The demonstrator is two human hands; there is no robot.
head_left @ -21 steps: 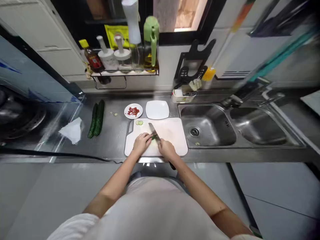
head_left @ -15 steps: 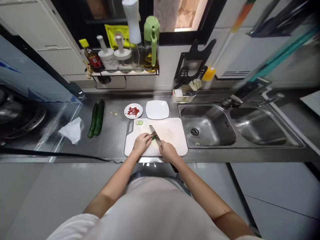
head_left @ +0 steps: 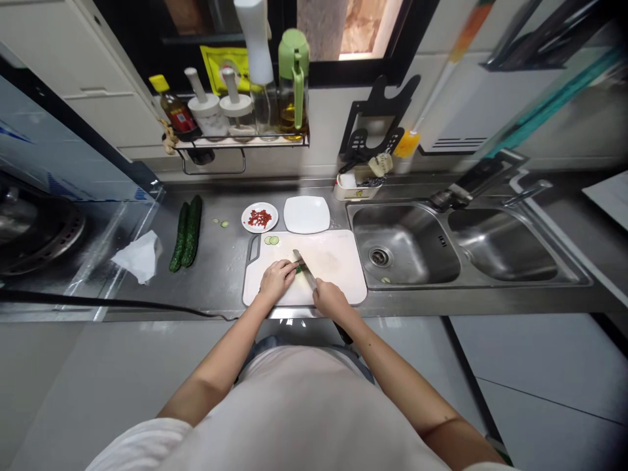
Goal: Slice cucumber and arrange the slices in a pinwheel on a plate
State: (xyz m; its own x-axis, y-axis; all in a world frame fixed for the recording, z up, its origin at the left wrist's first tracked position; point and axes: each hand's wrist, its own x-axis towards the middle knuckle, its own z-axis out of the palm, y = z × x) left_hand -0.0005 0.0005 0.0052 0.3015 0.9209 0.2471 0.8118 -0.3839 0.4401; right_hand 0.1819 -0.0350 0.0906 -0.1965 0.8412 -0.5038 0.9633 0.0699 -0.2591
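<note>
My right hand [head_left: 330, 299] grips a kitchen knife [head_left: 307, 269], its blade pointing up and left over the white cutting board [head_left: 338, 252]. Against the blade, my left hand [head_left: 276, 280] is closed with its fingertips on a small piece of cucumber [head_left: 299, 268], mostly hidden by the fingers. A few cucumber slices [head_left: 271, 241] lie at the board's upper left. Behind the board are a plate of chopped red pieces [head_left: 259, 217] and a white square plate [head_left: 307, 214]. Two whole cucumbers [head_left: 186, 234] lie on the counter to the left.
A double sink [head_left: 407, 245] is right of the board. White paper [head_left: 138, 256] and a stove [head_left: 36, 226] are at the left. A rack [head_left: 245, 142] with bottles and jars hangs above the counter. A utensil caddy [head_left: 358, 190] stands by the wall.
The view has shifted slightly. Both hands stay in nearly the same place on the board, with the knife still beside the left fingertips.
</note>
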